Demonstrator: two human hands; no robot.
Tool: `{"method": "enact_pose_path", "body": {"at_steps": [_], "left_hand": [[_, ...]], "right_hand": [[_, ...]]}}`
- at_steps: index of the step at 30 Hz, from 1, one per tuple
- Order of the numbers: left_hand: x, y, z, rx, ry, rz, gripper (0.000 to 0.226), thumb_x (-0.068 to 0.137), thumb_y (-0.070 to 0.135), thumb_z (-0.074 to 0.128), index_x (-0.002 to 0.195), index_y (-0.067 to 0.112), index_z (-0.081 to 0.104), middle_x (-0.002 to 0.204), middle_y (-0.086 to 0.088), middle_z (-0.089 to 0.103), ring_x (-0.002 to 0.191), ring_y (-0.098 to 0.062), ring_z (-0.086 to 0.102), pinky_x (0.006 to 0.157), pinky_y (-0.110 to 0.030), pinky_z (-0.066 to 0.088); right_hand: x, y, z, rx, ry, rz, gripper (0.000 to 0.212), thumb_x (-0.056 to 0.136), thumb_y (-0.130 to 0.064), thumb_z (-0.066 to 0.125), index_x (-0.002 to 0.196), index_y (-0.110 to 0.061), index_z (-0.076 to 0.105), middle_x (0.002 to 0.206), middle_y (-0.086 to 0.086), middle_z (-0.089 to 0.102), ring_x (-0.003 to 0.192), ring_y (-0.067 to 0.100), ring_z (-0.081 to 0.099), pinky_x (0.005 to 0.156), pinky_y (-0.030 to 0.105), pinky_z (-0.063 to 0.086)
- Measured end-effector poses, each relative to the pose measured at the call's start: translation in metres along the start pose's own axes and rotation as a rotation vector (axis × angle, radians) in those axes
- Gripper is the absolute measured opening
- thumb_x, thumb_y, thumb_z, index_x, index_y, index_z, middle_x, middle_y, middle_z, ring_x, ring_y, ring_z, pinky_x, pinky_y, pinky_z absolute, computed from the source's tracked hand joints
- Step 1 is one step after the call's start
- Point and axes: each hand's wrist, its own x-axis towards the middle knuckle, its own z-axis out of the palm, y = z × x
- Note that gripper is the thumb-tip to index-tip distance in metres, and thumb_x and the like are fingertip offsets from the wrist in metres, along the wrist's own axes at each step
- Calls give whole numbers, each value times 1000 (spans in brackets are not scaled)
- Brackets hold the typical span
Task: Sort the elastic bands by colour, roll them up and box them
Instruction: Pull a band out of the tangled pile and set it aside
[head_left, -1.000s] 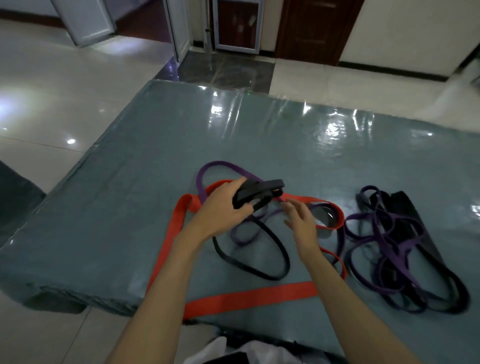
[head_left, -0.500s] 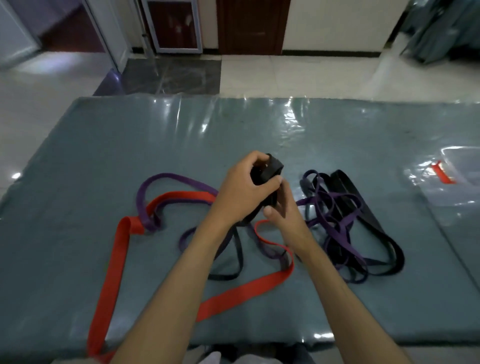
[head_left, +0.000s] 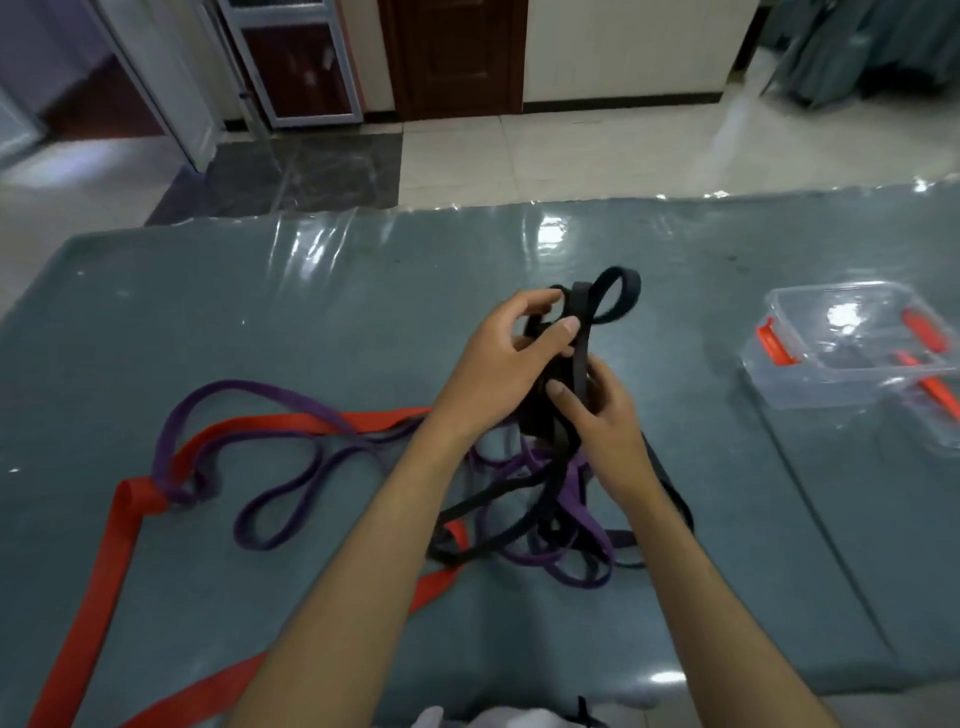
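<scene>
Both hands hold a black elastic band lifted above the grey-green mat. My left hand grips the bunched part of it, thumb across the front. My right hand pinches the band's strands just below. A loop of the black band sticks up past my fingers. Underneath lies a tangle of purple bands and black bands. A wide red band and a long purple band sprawl on the left.
A clear plastic box with red clips stands on the mat at the right, with its lid beside it. The mat's plastic cover is glossy. Tiled floor and doors lie beyond the far edge.
The view has swung right, bringing the clear box into sight. The black band in my hands has come looser, with a loop now standing up above my left hand.
</scene>
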Motion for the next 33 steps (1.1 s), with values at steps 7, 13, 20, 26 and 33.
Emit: {"method": "enact_pose_path", "body": {"at_steps": [7, 13, 20, 26, 33], "left_hand": [[-3, -28, 21, -93, 177, -158, 14, 104, 26, 63, 113, 27, 73, 115, 3, 74, 90, -22, 80, 69, -39, 66], [-25, -62, 6, 48, 167, -251, 22, 106, 20, 60, 98, 34, 74, 99, 2, 79, 81, -16, 77, 62, -34, 62], [-38, -97, 10, 153, 132, -389, 14, 105, 12, 59, 104, 22, 69, 97, 0, 75, 78, -11, 71, 63, -25, 59], [-33, -123, 29, 295, 109, -413, 14, 103, 17, 64, 99, 30, 69, 97, 6, 77, 81, -10, 73, 75, -26, 54], [-35, -144, 35, 524, -9, -415, 13, 102, 24, 64, 111, 27, 73, 106, 13, 76, 102, -4, 69, 98, -36, 56]], "right_hand": [[23, 14, -67, 168, -46, 253, 41, 89, -45, 81, 124, -24, 75, 116, 14, 78, 100, 33, 78, 78, 37, 65], [60, 14, -125, 367, 18, 444, 21, 94, -30, 69, 100, -11, 74, 80, 11, 75, 60, 19, 69, 46, 24, 53], [127, 40, -189, -91, -82, 727, 32, 99, -35, 67, 106, -3, 72, 79, 16, 78, 57, 19, 72, 35, 20, 41], [121, 119, -182, -579, 0, 707, 50, 89, -19, 81, 132, -6, 58, 103, 16, 72, 87, 34, 73, 78, 47, 62], [72, 169, -198, -917, 58, 657, 69, 93, -12, 70, 155, -8, 38, 143, 31, 52, 134, 48, 49, 111, 58, 44]]}}
